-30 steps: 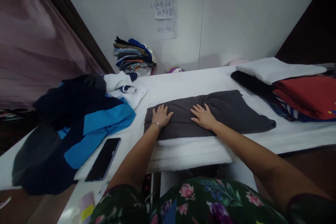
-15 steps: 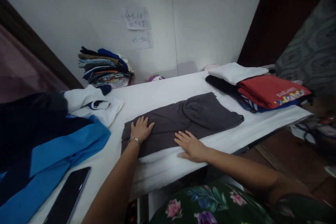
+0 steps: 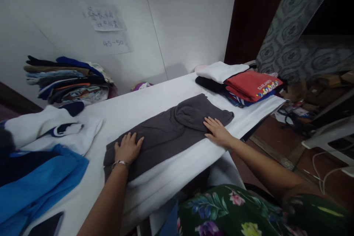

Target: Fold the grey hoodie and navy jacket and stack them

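Head cam: left hand point(image 3: 127, 149) lies flat on the folded dark grey garment point(image 3: 162, 136), fingers spread wide, nothing gripped. Right hand point(image 3: 217, 132), also splayed, sits at its near edge, with white surface point(image 3: 138, 112) open beyond.

Upper note: on the paper point(image 3: 104, 18) on the wall point(image 3: 182, 22) ahead of me, I see two lines of handwritten Chinese; the first looks like 叠长袖, the second is too blurred for me.
Lower note: on the paper point(image 3: 117, 43) just below it, I read "45-50".
Shirt print: on the folded red shirt point(image 3: 246, 85), I see white capitals, maybe "SARJANA", too small to be sure.
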### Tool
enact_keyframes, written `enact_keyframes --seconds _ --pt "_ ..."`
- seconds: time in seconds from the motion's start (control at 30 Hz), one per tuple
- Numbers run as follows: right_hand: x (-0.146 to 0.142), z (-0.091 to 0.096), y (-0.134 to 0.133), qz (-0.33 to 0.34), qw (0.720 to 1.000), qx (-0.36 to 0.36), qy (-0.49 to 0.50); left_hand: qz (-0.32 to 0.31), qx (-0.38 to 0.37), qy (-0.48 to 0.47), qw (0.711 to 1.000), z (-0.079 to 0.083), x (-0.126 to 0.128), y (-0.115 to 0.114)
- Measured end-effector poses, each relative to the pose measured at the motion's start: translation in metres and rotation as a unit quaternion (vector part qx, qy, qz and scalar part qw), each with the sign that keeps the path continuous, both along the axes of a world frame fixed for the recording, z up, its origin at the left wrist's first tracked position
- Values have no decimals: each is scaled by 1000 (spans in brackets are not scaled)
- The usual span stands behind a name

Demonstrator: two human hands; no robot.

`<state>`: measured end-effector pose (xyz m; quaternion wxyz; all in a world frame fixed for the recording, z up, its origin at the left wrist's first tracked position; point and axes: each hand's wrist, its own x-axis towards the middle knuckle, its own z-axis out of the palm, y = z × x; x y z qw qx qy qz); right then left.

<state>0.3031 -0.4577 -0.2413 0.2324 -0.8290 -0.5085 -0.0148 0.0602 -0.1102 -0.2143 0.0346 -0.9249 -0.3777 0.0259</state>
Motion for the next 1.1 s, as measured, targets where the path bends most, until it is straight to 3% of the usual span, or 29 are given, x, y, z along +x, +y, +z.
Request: enact_keyframes --seconds 0.1,0.2,0.3,0.37,0.7,0.87,1.0,1.1 --pt "22 -1 -14 -6 996 83 21 1 7 -3 1000 0 0 -1" --pt "56 4 -32 -142 976 159 42 3 11 -8 1000 0 -1 -1" --pt "93 11 -45 -287 938 134 138 0 13 -10 1000 -1 -1 -1" --pt "112 15 -48 -323 920 106 195 -1 13 -12 1000 -1 -1 0" --pt "145 32 -11 -248 909 -28 333 7 10 -25 1000 -1 -1 -2" --pt "147 36 1 -234 936 -54 258 9 1 -28 1000 2 0 0" --pt "152 38 -8 -246 950 -36 188 9 -7 -29 1000 9 -1 -1" --pt "155 30 -19 -275 950 -67 134 0 0 -18 1000 9 -4 -5"
